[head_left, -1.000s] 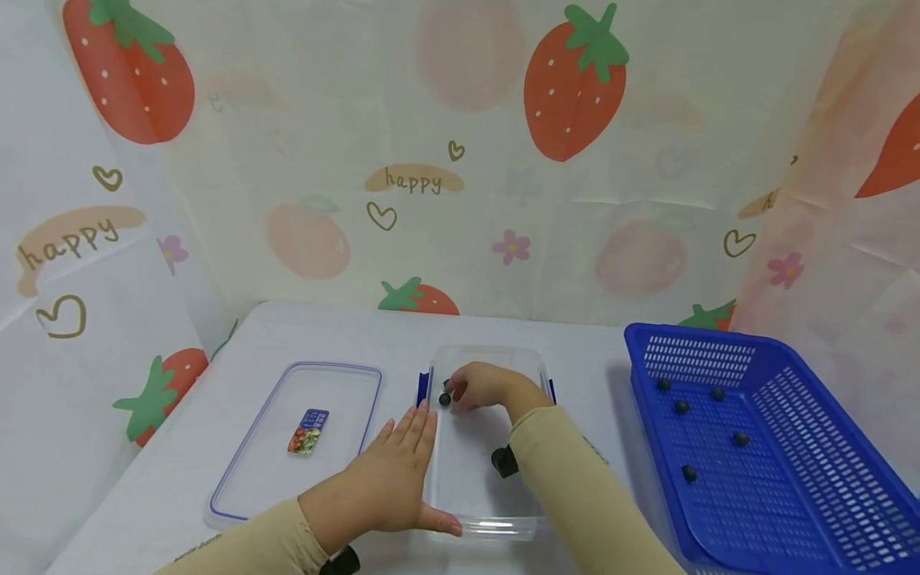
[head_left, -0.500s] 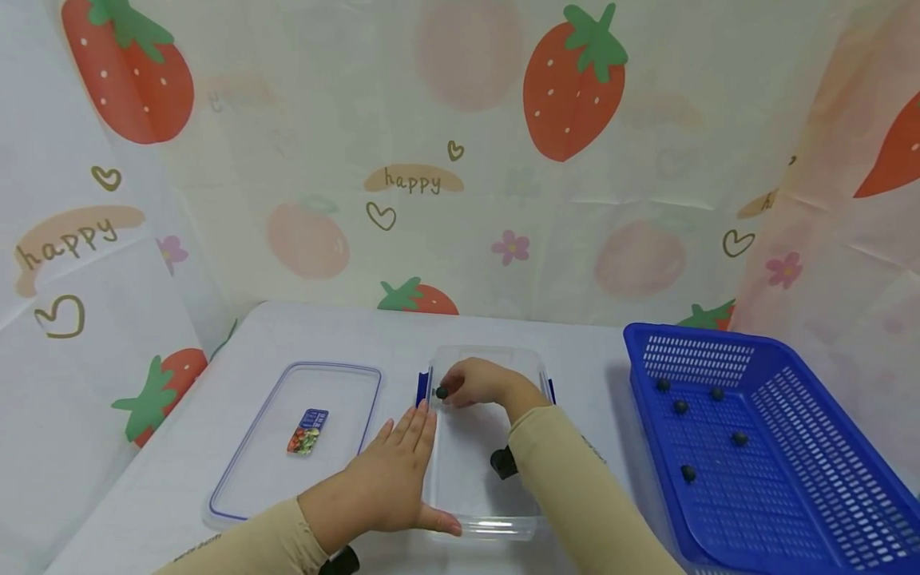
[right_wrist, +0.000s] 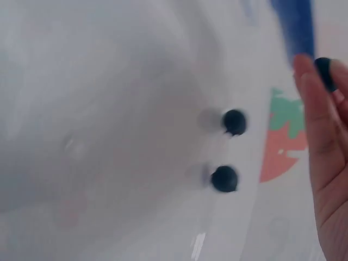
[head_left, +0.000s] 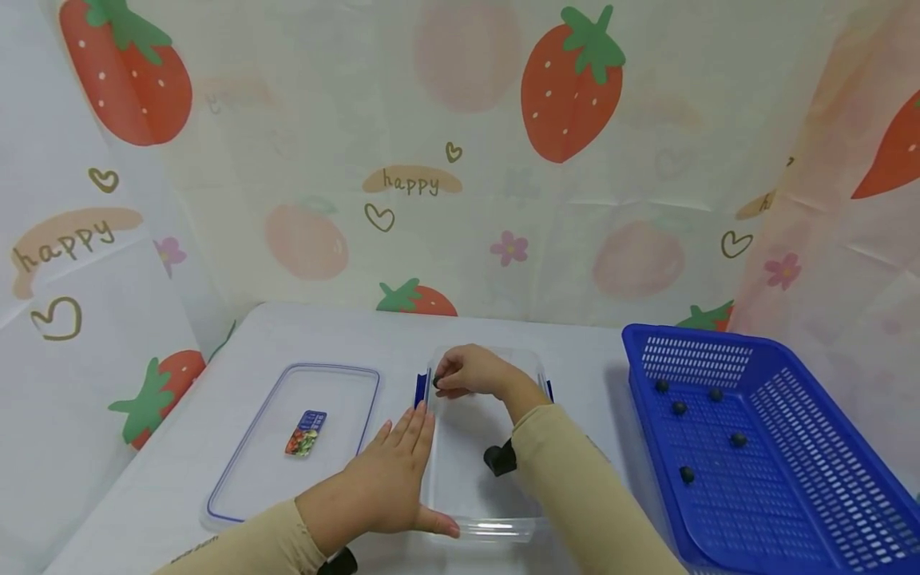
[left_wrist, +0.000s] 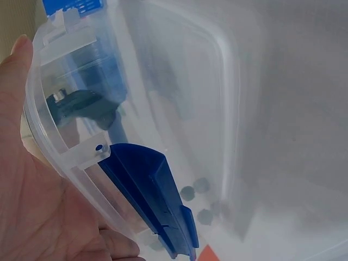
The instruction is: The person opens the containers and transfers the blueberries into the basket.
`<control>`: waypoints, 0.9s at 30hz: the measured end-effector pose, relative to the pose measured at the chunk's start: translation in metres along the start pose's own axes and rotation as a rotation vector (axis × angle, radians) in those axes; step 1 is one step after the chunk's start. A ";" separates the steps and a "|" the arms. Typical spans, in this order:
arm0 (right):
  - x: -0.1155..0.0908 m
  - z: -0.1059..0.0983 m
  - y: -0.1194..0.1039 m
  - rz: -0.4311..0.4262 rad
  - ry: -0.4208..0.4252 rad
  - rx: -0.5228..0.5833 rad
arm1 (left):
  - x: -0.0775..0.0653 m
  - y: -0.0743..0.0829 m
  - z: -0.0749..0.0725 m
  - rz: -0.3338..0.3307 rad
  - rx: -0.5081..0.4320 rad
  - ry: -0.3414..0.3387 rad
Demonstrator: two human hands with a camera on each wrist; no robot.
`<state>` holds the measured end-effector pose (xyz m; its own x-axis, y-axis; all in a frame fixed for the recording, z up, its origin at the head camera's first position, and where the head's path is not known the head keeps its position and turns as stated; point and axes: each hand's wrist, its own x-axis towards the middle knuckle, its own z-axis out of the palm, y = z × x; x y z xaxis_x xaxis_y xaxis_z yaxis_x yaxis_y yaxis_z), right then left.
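Observation:
My right hand (head_left: 474,371) is over the far left part of a clear plastic box (head_left: 496,529), inside its left wall. Thumb and fingers pinch a small dark round blueberry (right_wrist: 325,73). Two more dark berries, one upper (right_wrist: 235,122) and one lower (right_wrist: 224,179), lie on the box floor in the right wrist view. My left hand (head_left: 384,479) rests along the box's left side, fingers straight and thumb out at the near corner. A blue side latch (left_wrist: 152,196) hangs open beside it.
Left of the box lies a clear lid (head_left: 295,366) with a blue seal and a colourful label (head_left: 305,434). At right stands a blue perforated basket (head_left: 707,330) with several dark berries in it. A strawberry-print curtain (head_left: 503,200) backs the table.
My right hand has moved slightly farther away and left, carrying a berry it has taken between its fingertips near the left wall. The left hand stays in place.

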<state>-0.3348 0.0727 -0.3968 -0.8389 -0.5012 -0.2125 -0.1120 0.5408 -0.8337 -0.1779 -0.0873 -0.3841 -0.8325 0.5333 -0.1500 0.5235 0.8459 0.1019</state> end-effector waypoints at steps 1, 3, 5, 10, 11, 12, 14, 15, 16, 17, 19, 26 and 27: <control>-0.001 -0.001 -0.001 -0.003 0.005 -0.002 | 0.000 0.000 0.001 -0.002 0.004 -0.001; -0.002 -0.005 -0.004 -0.007 0.019 0.001 | 0.001 -0.001 0.002 -0.005 0.013 -0.003; -0.004 -0.010 -0.006 -0.016 0.040 0.021 | 0.001 -0.001 0.000 -0.013 0.013 -0.012; -0.012 -0.024 -0.012 -0.038 0.070 0.043 | 0.000 0.001 -0.004 -0.020 0.004 -0.034; -0.015 -0.027 -0.013 -0.040 0.071 0.035 | 0.000 0.001 -0.004 -0.021 0.007 -0.035; -0.018 -0.031 -0.014 -0.043 0.071 0.024 | 0.000 0.001 -0.004 -0.022 0.010 -0.036; -0.024 -0.038 -0.016 -0.050 0.071 0.010 | 0.000 0.001 -0.003 -0.022 0.012 -0.037; -0.027 -0.042 -0.017 -0.053 0.070 0.000 | 0.000 0.001 -0.003 -0.023 0.009 -0.037; -0.031 -0.046 -0.018 -0.057 0.067 -0.003 | 0.000 0.001 -0.003 -0.025 0.007 -0.037; -0.034 -0.050 -0.019 -0.067 0.061 -0.005 | 0.000 0.001 -0.003 -0.024 0.003 -0.037; -0.042 -0.059 -0.021 -0.093 0.050 -0.005 | 0.001 0.000 -0.002 -0.025 -0.005 -0.037; -0.072 -0.093 -0.026 -0.161 0.042 0.005 | 0.001 0.000 -0.001 -0.026 0.013 -0.032; -0.076 -0.098 -0.026 -0.169 0.041 0.011 | 0.001 0.000 -0.002 -0.026 0.013 -0.030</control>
<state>-0.3202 0.1626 -0.3092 -0.8297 -0.5562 -0.0475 -0.2477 0.4431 -0.8615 -0.1786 -0.0868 -0.3826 -0.8399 0.5112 -0.1822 0.5045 0.8592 0.0852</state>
